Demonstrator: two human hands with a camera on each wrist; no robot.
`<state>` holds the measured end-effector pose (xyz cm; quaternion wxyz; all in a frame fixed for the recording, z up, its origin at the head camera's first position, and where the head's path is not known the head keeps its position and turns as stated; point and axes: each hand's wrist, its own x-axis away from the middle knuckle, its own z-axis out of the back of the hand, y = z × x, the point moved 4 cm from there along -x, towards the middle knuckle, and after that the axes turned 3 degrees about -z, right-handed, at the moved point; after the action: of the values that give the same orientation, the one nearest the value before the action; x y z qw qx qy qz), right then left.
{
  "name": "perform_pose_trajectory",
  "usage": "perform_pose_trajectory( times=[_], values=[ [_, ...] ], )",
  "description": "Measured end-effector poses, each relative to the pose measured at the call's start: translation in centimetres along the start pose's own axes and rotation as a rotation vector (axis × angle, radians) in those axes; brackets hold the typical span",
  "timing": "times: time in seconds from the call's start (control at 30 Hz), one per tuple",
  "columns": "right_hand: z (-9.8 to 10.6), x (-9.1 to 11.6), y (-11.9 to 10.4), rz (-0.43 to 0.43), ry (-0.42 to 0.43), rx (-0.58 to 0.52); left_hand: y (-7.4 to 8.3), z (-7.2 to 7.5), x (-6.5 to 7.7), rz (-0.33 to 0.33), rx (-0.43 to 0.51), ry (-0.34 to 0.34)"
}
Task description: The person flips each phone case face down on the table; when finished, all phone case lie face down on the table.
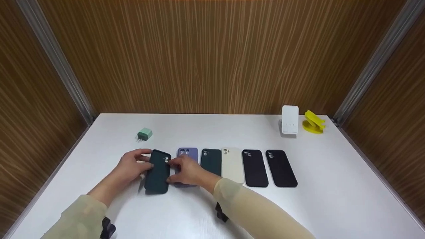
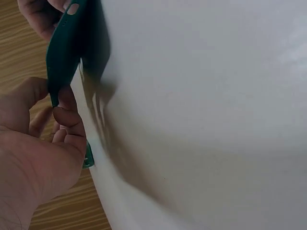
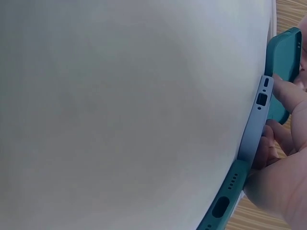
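A dark green phone case (image 1: 158, 172) is held between both hands near the left end of a row of cases, raised a little and tilted off the table. My left hand (image 1: 131, 165) pinches its left edge between thumb and fingers; the left wrist view shows the case (image 2: 64, 57) gripped at its rim. At the opposite edge, my right hand (image 1: 189, 169) holds the case with thumb and fingers. Beneath the right hand lies a purple phone case (image 1: 190, 152), partly covered. In the right wrist view, the held case's hollow inner side (image 3: 286, 57) shows.
Right of the purple one lie another dark green case (image 1: 211, 161), a cream case (image 1: 232, 166) and two black cases (image 1: 255, 168). A green charger plug (image 1: 144, 133) sits at the back left. A white stand (image 1: 290, 120) and a yellow stand (image 1: 313, 122) are at the back right.
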<state>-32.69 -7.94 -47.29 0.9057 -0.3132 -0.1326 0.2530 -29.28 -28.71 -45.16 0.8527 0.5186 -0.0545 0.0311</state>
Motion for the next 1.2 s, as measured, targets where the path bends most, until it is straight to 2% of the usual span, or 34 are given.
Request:
perform_pose_trajectory(
  times=[0.17,0.4,0.57,0.77,1.2],
  values=[
    [0.1,0.0,-0.1,0.041,0.005,0.034,0.3,0.1,0.1,0.000,0.044,-0.010],
    [0.1,0.0,-0.3,0.020,-0.010,-0.003,1.0,0.0,0.3,-0.011,0.064,-0.023],
    [0.0,0.0,-0.4,0.027,-0.013,-0.012,1.1,-0.1,0.7,0.005,0.100,-0.049],
    [0.2,0.1,-0.5,0.078,-0.001,-0.009,1.5,-0.3,1.1,-0.019,0.100,-0.070],
    [0.1,0.0,-1.2,0.142,-0.016,-0.048,1.4,-0.5,1.4,-0.055,0.143,-0.048]
  ],
)
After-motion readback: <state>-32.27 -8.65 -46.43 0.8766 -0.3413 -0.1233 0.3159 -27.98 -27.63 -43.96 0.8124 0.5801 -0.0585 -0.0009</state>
